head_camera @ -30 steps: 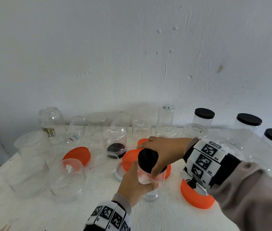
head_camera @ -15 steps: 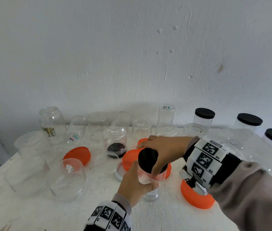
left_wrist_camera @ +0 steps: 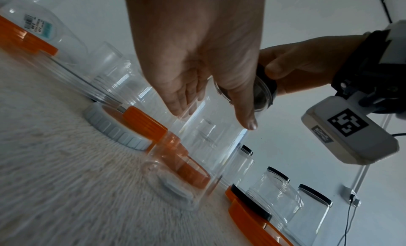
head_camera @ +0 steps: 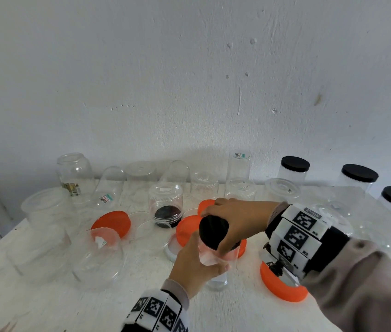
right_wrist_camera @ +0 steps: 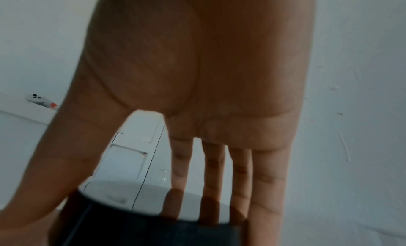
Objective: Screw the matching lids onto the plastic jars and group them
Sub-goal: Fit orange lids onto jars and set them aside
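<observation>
A tall clear plastic jar (head_camera: 216,267) stands on the white table near the front centre. My left hand (head_camera: 195,262) grips its body, thumb and fingers wrapped round the clear wall (left_wrist_camera: 211,128). A black lid (head_camera: 213,230) sits on the jar's mouth. My right hand (head_camera: 235,219) grips that lid from above, fingers on its far rim and thumb on the near side. In the right wrist view the fingers (right_wrist_camera: 241,176) reach down over the black lid (right_wrist_camera: 142,229).
Several open clear jars (head_camera: 46,226) crowd the left and back of the table. Orange lids (head_camera: 113,224) lie among them, one (head_camera: 283,287) under my right wrist. A white lid (left_wrist_camera: 116,128) lies behind the jar. Three black-lidded jars (head_camera: 293,172) stand at the back right.
Almost nothing has changed. Both hands keep their hold on the jar and lid, and the right hand has shifted only slightly.
</observation>
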Available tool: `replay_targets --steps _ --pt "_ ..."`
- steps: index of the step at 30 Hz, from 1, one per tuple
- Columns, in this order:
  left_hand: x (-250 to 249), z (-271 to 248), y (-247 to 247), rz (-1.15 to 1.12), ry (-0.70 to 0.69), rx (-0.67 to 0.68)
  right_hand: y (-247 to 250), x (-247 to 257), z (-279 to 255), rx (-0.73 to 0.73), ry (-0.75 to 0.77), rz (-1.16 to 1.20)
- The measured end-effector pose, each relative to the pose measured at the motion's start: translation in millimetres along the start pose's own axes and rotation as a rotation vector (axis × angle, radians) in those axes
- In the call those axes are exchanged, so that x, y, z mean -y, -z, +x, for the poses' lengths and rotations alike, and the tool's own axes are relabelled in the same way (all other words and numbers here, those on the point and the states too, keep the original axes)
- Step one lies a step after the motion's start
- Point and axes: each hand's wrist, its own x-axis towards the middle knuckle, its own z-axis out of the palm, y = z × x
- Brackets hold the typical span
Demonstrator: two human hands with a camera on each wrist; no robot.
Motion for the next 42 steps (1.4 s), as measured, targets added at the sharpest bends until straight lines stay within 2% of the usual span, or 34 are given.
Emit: replay_targets --steps 3,11,16,21,30,32,35,37,42 --pt "1 0 0 0.009 -0.002 -0.003 -4 -2 1 -0.044 0.009 -0.011" --pt "6 1 -1 -0.02 0.015 -0.015 -22 0 2 -0.194 -0.091 -0.064" --pt "5 1 -1 -0.008 0.003 -0.016 -12 -3 -6 -0.04 0.002 0.024" --pt "6 1 -1 -0.013 -0.001 -0.018 -12 -3 -8 -0.049 0.048 0.008" --pt "6 0 -2 -0.004 -0.008 -0.032 -38 6 -4 -0.285 -0.093 -0.062" --pt "5 0 -2 -0.007 -0.012 -0.027 -34 4 -4 -0.273 -0.093 -0.002" --pt "4 -1 -2 -0.02 -0.014 -0.024 -22 -5 -7 -0.134 -0.01 0.075" --pt "3 0 -1 -0.012 -0.015 -0.03 -17 -8 -7 -0.096 0.041 0.077" --pt "4 0 -2 -0.022 -0.011 -0.024 -24 -2 -5 -0.189 -0.008 0.008"
